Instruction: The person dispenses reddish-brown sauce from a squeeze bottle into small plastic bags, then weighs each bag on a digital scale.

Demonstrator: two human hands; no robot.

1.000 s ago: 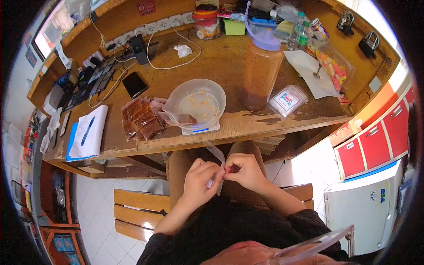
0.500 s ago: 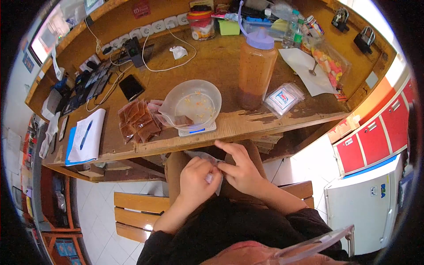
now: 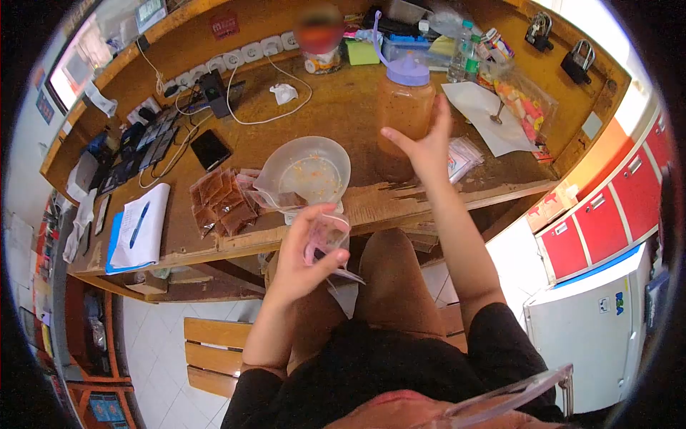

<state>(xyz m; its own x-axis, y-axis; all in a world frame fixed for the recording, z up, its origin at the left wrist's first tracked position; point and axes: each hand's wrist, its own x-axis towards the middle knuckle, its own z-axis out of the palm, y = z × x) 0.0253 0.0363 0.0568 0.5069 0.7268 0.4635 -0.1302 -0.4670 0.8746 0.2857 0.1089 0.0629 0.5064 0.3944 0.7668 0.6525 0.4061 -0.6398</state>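
My left hand is closed around a small transparent plastic bag, whose mouth is spread apart at the top. Over the desk, my right hand wraps the right side of a squeeze bottle with a lilac cap and orange-brown sauce inside. The bottle looks upright. Just beyond my left hand, a translucent plastic bowl with bits of residue rests on a small white scale. To its left lie several flat sachets of brown sauce. A pack of small plastic bags is partly hidden behind my right wrist.
On the left are a notebook with a pen, a black phone and white cables. White paper bearing a spoon, a bag of colourful sweets and plastic bottles stand right and back. The desk's front edge crosses above my knees.
My hands have parted. The right one has reached forward and taken hold of the squeeze bottle. The left has risen slightly toward the desk edge with the plastic bag, now opened out.
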